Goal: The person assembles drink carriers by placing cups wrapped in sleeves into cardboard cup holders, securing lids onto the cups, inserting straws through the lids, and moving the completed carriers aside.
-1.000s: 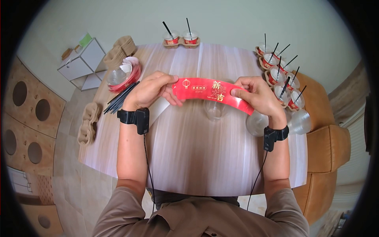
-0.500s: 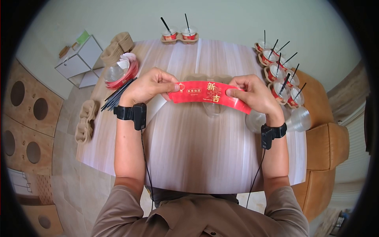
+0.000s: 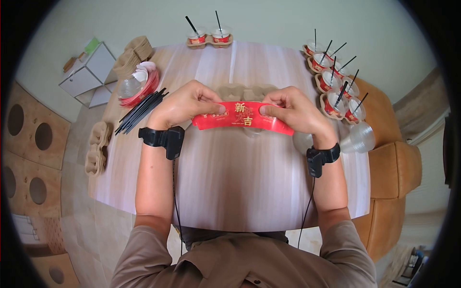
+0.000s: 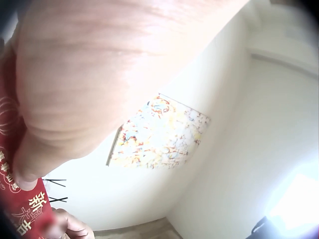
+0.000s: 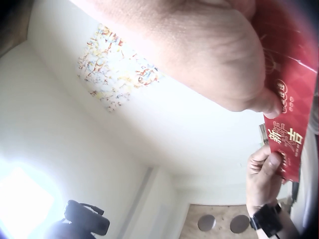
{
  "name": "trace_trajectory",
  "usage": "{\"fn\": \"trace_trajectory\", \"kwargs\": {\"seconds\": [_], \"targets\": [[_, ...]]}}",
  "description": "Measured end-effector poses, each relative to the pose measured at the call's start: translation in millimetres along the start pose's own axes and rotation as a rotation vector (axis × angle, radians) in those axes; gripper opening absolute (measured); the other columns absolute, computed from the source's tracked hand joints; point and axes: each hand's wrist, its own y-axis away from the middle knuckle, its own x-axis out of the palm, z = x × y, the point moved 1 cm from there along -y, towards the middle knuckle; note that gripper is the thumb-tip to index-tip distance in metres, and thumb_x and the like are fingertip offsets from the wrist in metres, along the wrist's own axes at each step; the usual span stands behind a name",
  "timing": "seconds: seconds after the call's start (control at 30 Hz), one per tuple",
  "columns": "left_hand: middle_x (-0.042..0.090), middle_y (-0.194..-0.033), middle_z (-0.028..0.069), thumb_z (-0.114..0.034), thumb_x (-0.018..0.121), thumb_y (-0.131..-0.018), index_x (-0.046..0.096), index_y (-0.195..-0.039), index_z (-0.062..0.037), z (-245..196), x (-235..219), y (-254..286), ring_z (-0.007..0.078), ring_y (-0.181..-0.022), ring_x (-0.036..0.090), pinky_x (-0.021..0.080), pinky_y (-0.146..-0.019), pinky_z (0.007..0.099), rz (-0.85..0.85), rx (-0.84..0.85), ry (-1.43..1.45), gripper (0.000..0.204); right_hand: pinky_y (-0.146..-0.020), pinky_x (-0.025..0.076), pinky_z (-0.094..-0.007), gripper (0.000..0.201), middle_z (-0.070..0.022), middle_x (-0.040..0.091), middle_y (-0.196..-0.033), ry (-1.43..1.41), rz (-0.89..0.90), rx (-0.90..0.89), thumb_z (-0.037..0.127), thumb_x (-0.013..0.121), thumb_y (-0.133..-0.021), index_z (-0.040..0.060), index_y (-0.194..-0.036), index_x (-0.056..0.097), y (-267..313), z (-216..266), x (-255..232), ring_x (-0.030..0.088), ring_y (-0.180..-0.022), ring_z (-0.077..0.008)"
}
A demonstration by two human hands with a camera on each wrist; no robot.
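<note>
A curved red paper cup sleeve (image 3: 245, 115) with gold Chinese characters is held up in front of the body, over the middle of the table. My left hand (image 3: 189, 105) pinches it left of the large characters, thumb on the printed face. On the other side, my right hand (image 3: 298, 111) pinches it the same way, and the sleeve's ends extend past both thumbs. Partly hidden behind the sleeve are a brown pulp cup carrier (image 3: 235, 90) and a clear plastic cup (image 3: 252, 133). Both wrist views show the thumbs pressing on the red sleeve (image 5: 294, 99).
Along the right edge stand carriers with several sleeved cups and black straws (image 3: 331, 79); clear stacked cups (image 3: 357, 138) lie nearer. Another filled carrier (image 3: 210, 43) is at the back. Left are stacked red sleeves (image 3: 149, 86), black straws (image 3: 139, 111), stacked carriers (image 3: 127, 62) and one carrier (image 3: 97, 149).
My left hand has gone from loosely touching the sleeve's end to pinching it farther in. The right thumb has also shifted inward, and the hands are closer together. The head view has shifted slightly.
</note>
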Motion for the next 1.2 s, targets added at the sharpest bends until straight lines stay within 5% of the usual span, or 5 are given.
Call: {"fn": "trace_trajectory", "kwargs": {"seconds": [0.27,0.7,0.8,0.97,1.2], "targets": [[0.078,-0.081,-0.0022,-0.016,0.085,-0.103,0.088,-0.105,0.0021,0.3,-5.7,4.3,0.0031,-0.071,0.063,0.051,-0.065,0.0242,-0.05,-0.024,0.048,0.019,-0.068,0.048,-0.0263,0.022,0.0059,0.066,-0.084,0.052,0.03,-0.021,0.013,0.068,-0.114,-0.0045,-0.104,0.076,-1.7,-6.7,0.5,0.054,-0.078,-0.0028],[0.084,-0.09,0.0056,-0.012,0.086,-0.101,0.088,-0.105,0.0038,31.9,-18.4,-2.2,0.007,-0.074,0.072,0.056,-0.069,0.024,-0.087,-0.011,0.143,0.016,-0.065,0.048,-0.0299,0.018,0.0002,0.068,-0.078,-0.059,-0.018,-0.041,0.012,0.073,-0.109,-0.0038,-0.103,0.079,-0.8,-10.6,-3.0,0.056,-0.073,-0.007],[0.084,-0.094,0.0054,-0.014,0.084,-0.104,0.087,-0.112,0.0035,30.1,-18.0,-3.4,0.0068,-0.08,0.073,0.057,-0.073,0.0236,-0.05,-0.046,0.063,0.019,-0.065,0.048,-0.0303,0.018,0.0006,0.067,-0.078,-0.033,-0.014,-0.018,0.012,0.073,-0.109,-0.0035,-0.103,0.079,-1.3,-12.3,-5.0,0.055,-0.073,-0.0071],[0.082,-0.098,0.0001,-0.017,0.077,-0.11,0.083,-0.133,0.0007,56.7,-16.2,-21.0,0.0039,-0.084,0.068,0.055,-0.073,0.0244,-0.033,0.049,0.384,0.03,-0.065,0.046,-0.0299,0.016,0.0016,0.064,-0.077,-0.02,-0.015,-0.096,0.009,0.073,-0.108,-0.0037,-0.101,0.077,-1.3,-16.7,-7.6,0.053,-0.072,-0.0067],[0.077,-0.088,0.0004,-0.01,0.075,-0.106,0.083,-0.134,-0.0007,62.0,10.4,-38.9,0.0081,-0.077,0.064,0.053,-0.071,0.029,-0.098,-0.015,0.038,0.03,-0.064,0.044,-0.0295,0.015,0.004,0.064,-0.078,-0.039,0.034,-0.03,0.009,0.072,-0.108,-0.004,-0.102,0.077,3.2,-10.1,-14.4,0.052,-0.072,-0.006]]}}
